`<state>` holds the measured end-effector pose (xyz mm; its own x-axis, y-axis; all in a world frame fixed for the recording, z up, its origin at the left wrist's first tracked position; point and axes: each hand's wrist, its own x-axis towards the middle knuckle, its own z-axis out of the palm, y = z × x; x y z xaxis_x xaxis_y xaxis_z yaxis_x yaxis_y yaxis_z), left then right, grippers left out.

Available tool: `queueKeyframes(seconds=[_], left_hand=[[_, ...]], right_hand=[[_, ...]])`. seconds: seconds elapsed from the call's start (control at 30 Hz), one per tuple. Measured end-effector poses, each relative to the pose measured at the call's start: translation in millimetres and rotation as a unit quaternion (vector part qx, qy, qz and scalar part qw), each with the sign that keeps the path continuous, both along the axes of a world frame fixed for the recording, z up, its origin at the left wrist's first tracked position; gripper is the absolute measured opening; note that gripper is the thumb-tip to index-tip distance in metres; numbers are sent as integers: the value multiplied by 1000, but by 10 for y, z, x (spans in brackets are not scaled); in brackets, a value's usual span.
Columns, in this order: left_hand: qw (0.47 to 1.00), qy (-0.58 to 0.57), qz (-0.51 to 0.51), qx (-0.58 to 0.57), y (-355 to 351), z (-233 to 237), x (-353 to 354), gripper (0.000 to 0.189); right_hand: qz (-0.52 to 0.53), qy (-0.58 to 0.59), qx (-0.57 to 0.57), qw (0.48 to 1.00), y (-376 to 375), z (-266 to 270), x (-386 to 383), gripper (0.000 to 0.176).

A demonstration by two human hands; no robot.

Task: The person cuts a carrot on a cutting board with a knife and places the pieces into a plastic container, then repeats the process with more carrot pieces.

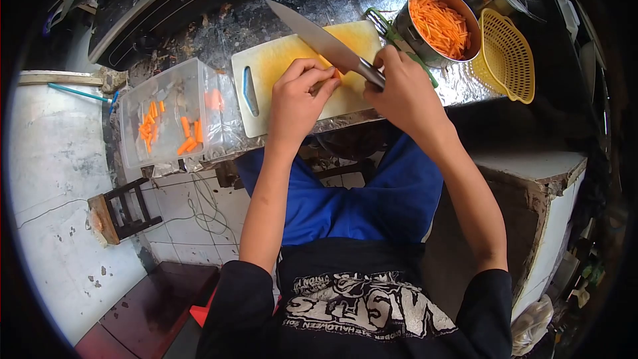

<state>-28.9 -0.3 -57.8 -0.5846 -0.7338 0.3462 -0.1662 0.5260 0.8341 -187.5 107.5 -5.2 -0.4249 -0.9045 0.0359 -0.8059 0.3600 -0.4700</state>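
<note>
In the head view my right hand point(407, 86) is wrapped round the handle of a kitchen knife point(316, 34). Its broad blade points up and left, above a white cutting board point(259, 70) stained orange. My left hand point(299, 93) is closed over the board, fingertips pinching a small carrot piece point(337, 74) close to the blade. Most of that piece is hidden by the fingers and knife. To the left, a clear plastic container point(164, 80) holds several cut carrot sticks point(189, 139).
Right of the board stand a metal pot point(430, 57) full of carrot strips point(438, 25) and a yellow plastic basket point(508, 53). A green-handled peeler-like tool point(399, 36) lies between board and pot. A black Rinnai stove point(199, 0) is at the back left.
</note>
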Motion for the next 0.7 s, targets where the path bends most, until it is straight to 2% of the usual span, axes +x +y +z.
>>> queueKeyframes(seconds=[0.13,0.2,0.27,0.33,0.4,0.43,0.53,0.63,0.7], left_hand=[[1000,-5,-2,-4,-20,-26,12,17],[1000,-19,-1,-15,-15,-19,25,15],[1000,-4,3,-11,-2,-29,18,14],[1000,11,7,-9,6,-31,22,13],[1000,-4,5,-6,-4,-25,36,13],[1000,-4,6,-6,-8,-26,37,13],[1000,3,5,8,-8,-37,30,13],[1000,4,6,11,-14,-35,35,13],[999,-20,2,-34,-22,-31,52,12]], right_hand=[[8,-63,-34,997,226,-24,74,38],[1,-63,-14,998,318,-27,166,37],[44,-30,3,999,373,-65,234,26],[57,-16,7,998,398,-76,309,30],[35,-7,47,998,394,-2,418,46],[44,48,50,997,413,-4,469,61],[56,34,42,997,439,-84,576,59],[54,29,42,997,430,-77,622,64],[59,10,51,997,427,-82,625,67]])
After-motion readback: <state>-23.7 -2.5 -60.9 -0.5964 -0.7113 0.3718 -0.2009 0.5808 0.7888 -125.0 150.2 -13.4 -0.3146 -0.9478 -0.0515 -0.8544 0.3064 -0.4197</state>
